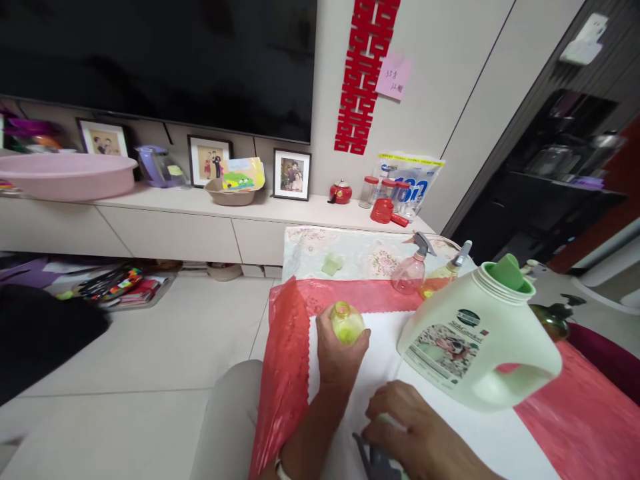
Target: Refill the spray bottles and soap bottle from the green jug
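My left hand is closed around a small see-through yellow bottle. The bottle has no top on it, and its mouth faces up. Low in the view, my right hand curls its fingers over a grey trigger spray head, partly hidden by the hand and the frame edge. To the right of both hands stands a large pale green jug with a printed label. A green cup-like piece sits in the jug's open mouth.
Beyond the jug stand a pink spray bottle and a yellow spray bottle. A dark pump bottle is at the right. A pale green piece lies on the flowered cloth. Red plastic sheeting covers the table's left edge.
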A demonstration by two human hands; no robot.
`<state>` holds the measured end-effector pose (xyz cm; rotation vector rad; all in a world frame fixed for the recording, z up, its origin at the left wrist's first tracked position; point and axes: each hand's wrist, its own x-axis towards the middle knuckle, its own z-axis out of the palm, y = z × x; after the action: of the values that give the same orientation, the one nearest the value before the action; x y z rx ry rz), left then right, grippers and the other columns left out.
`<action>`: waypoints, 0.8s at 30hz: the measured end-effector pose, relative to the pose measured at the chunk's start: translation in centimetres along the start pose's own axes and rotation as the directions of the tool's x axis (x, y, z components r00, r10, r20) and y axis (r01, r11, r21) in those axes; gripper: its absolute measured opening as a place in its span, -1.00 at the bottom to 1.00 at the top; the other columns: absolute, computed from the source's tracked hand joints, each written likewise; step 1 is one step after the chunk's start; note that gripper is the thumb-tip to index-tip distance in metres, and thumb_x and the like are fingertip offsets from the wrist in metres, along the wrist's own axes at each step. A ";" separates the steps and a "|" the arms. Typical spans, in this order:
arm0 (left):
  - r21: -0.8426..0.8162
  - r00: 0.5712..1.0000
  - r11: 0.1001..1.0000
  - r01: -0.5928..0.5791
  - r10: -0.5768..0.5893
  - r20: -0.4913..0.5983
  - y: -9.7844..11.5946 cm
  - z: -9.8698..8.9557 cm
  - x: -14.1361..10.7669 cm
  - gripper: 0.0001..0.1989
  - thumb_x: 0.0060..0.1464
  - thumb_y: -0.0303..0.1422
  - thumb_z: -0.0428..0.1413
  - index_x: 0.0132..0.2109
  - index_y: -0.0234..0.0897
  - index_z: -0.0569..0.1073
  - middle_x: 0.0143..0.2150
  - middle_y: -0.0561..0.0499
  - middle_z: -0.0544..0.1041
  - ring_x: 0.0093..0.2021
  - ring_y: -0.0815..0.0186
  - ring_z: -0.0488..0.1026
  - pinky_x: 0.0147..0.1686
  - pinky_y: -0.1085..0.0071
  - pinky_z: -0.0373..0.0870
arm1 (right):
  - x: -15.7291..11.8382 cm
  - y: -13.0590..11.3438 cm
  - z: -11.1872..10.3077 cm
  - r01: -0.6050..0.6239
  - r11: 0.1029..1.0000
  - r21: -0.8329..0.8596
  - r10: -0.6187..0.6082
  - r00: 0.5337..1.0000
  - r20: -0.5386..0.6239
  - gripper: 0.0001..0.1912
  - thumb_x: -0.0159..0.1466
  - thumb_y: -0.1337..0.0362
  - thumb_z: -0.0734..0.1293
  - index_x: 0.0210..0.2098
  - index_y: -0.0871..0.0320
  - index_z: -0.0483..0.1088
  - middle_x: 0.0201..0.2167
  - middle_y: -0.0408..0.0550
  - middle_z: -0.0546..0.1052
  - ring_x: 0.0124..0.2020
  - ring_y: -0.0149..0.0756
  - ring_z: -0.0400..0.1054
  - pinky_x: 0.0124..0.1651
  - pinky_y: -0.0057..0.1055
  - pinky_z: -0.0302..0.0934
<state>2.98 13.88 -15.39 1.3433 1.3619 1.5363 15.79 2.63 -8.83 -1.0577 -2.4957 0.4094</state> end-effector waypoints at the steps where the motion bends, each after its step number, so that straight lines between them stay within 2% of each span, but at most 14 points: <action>1: 0.008 0.999 1.000 -0.019 0.019 0.028 0.0 0.0 -0.1 -0.36 -0.18 -0.40 0.27 0.09 -0.24 0.25 -0.02 -0.12 0.41 0.03 0.06 0.42 0.06 0.04 0.37 | -0.5 0.0 0.9 0.000 1.000 0.003 0.000 1.000 0.002 -0.77 0.40 0.27 0.26 0.02 0.03 0.44 -0.08 -0.05 0.47 -0.05 -0.27 0.33 0.06 -0.36 0.24; 6: 0.038 0.967 0.992 -0.120 0.108 0.231 0.4 0.1 -0.8 -0.32 -0.20 -0.42 0.28 0.10 -0.21 0.24 0.01 -0.11 0.41 0.07 0.06 0.41 0.09 0.06 0.37 | -2.6 0.1 3.8 -0.035 0.998 0.046 0.037 0.998 -0.052 -0.70 0.38 0.19 0.29 0.09 0.01 0.43 -0.08 -0.03 0.48 -0.03 -0.24 0.36 0.03 -0.41 0.29; 9: 0.056 0.944 0.987 -0.148 0.124 0.307 0.6 0.2 -1.2 -0.31 -0.20 -0.44 0.26 0.12 -0.22 0.23 0.02 -0.12 0.41 0.08 0.06 0.39 0.12 0.04 0.34 | -3.9 -0.1 2.4 -0.104 0.993 -0.050 0.094 0.980 -0.174 -0.71 0.40 0.24 0.24 0.08 -0.02 0.43 0.01 -0.03 0.45 0.04 -0.26 0.35 0.05 -0.45 0.31; 11: 0.056 0.935 0.987 -0.152 0.125 0.331 0.7 0.3 -1.4 -0.30 -0.22 -0.46 0.25 0.12 -0.25 0.23 0.01 -0.13 0.41 0.08 0.06 0.39 0.12 0.03 0.35 | -5.2 -0.2 0.0 -0.199 0.972 -0.121 0.148 0.930 -0.337 -0.71 0.40 0.28 0.22 0.07 -0.03 0.42 0.05 -0.02 0.42 0.04 -0.29 0.36 0.00 -0.48 0.33; 13: 0.056 0.929 0.987 -0.150 0.122 0.349 0.6 0.5 -1.5 -0.30 -0.23 -0.46 0.25 0.12 -0.27 0.24 0.00 -0.13 0.41 0.06 0.06 0.40 0.11 0.04 0.36 | -6.8 -0.3 -3.2 -0.280 0.935 -0.219 0.135 0.848 -0.512 -0.69 0.36 0.29 0.25 0.07 -0.02 0.40 0.03 -0.04 0.43 0.01 -0.32 0.38 -0.05 -0.51 0.32; 14: 0.055 0.926 0.987 -0.150 0.121 0.358 0.6 0.5 -1.6 -0.30 -0.24 -0.45 0.25 0.12 -0.27 0.24 0.00 -0.13 0.41 0.06 0.06 0.40 0.11 0.04 0.36 | -7.5 -0.2 -4.7 -0.402 0.879 -0.255 0.166 0.762 -0.626 -0.71 0.35 0.24 0.27 0.05 -0.01 0.42 -0.02 -0.06 0.45 -0.03 -0.31 0.39 0.00 -0.47 0.29; 15: 0.053 0.921 0.987 -0.152 0.122 0.370 0.6 0.5 -1.6 -0.30 -0.24 -0.45 0.25 0.12 -0.27 0.24 0.01 -0.13 0.41 0.06 0.05 0.40 0.12 0.04 0.36 | -8.3 -0.1 -6.1 -0.569 0.801 -0.186 0.270 0.621 -0.736 -0.72 0.34 0.17 0.28 0.03 0.00 0.43 -0.01 -0.05 0.46 -0.01 -0.25 0.38 0.10 -0.35 0.25; 16: 0.048 0.915 0.987 -0.155 0.125 0.383 0.5 0.6 -1.7 -0.29 -0.23 -0.45 0.25 0.12 -0.26 0.23 0.02 -0.13 0.41 0.07 0.05 0.40 0.12 0.04 0.35 | -9.0 0.2 -7.3 -0.666 0.739 -0.104 0.310 0.473 -0.825 -0.70 0.33 0.09 0.30 0.00 0.02 0.44 -0.03 -0.03 0.47 -0.03 -0.19 0.39 0.14 -0.26 0.24; 17: 0.044 0.909 0.986 -0.159 0.129 0.397 0.5 0.6 -1.7 -0.29 -0.23 -0.44 0.25 0.13 -0.26 0.22 0.03 -0.14 0.41 0.08 0.05 0.39 0.13 0.04 0.34 | -9.7 0.6 -8.2 -0.724 0.690 0.013 0.368 0.335 -0.868 -0.63 0.30 0.03 0.32 0.01 0.05 0.45 -0.02 0.02 0.46 -0.02 -0.14 0.39 0.16 -0.20 0.24; 18: 0.041 0.902 0.986 -0.162 0.131 0.411 0.5 0.5 -1.7 -0.29 -0.22 -0.45 0.24 0.13 -0.26 0.22 0.04 -0.14 0.40 0.10 0.05 0.39 0.15 0.04 0.33 | -10.3 1.2 -8.7 -0.736 0.662 0.138 0.437 0.230 -0.869 -0.56 0.26 -0.01 0.36 0.04 0.07 0.44 0.00 0.06 0.45 0.00 -0.10 0.38 0.16 -0.19 0.26; 19: 0.041 0.896 0.986 -0.162 0.129 0.425 0.5 0.5 -1.7 -0.29 -0.22 -0.45 0.24 0.14 -0.25 0.21 0.05 -0.14 0.39 0.11 0.05 0.38 0.16 0.03 0.32 | -10.9 1.9 -9.0 -0.708 0.658 0.255 0.514 0.174 -0.840 -0.49 0.21 -0.03 0.40 0.07 0.08 0.43 0.04 0.11 0.44 0.03 -0.08 0.38 0.13 -0.22 0.30; 20: 0.043 0.890 0.986 -0.161 0.126 0.439 0.6 0.5 -1.7 -0.29 -0.22 -0.45 0.24 0.14 -0.25 0.21 0.06 -0.15 0.39 0.11 0.05 0.37 0.16 0.03 0.31 | -11.4 2.7 -8.9 -0.668 0.651 0.361 0.598 0.158 -0.786 -0.43 0.16 -0.02 0.44 0.10 0.08 0.41 0.07 0.13 0.42 0.06 -0.07 0.37 0.10 -0.29 0.33; 22: 0.053 0.881 0.987 -0.151 0.110 0.460 0.6 0.4 -1.8 -0.28 -0.21 -0.45 0.24 0.15 -0.26 0.20 0.07 -0.15 0.38 0.13 0.05 0.36 0.18 0.04 0.30 | -12.2 4.4 -8.3 -0.577 0.626 0.525 0.727 0.188 -0.661 -0.32 0.06 0.00 0.51 0.12 0.08 0.40 0.09 0.13 0.42 0.08 -0.07 0.37 0.02 -0.38 0.39; 24: 0.059 0.876 0.988 -0.141 0.096 0.473 0.6 0.4 -1.8 -0.25 -0.21 -0.44 0.25 0.17 -0.26 0.19 0.10 -0.15 0.36 0.16 0.04 0.34 0.19 0.04 0.28 | -12.5 5.8 -7.4 -0.551 0.580 0.600 0.788 0.191 -0.585 -0.28 -0.04 -0.03 0.53 0.05 0.14 0.44 0.01 0.12 0.47 0.00 -0.04 0.43 -0.08 -0.38 0.43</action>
<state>3.86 12.19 -15.26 1.7481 1.0647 1.1224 30.72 -1.82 -7.77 -1.7115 -0.9542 0.3326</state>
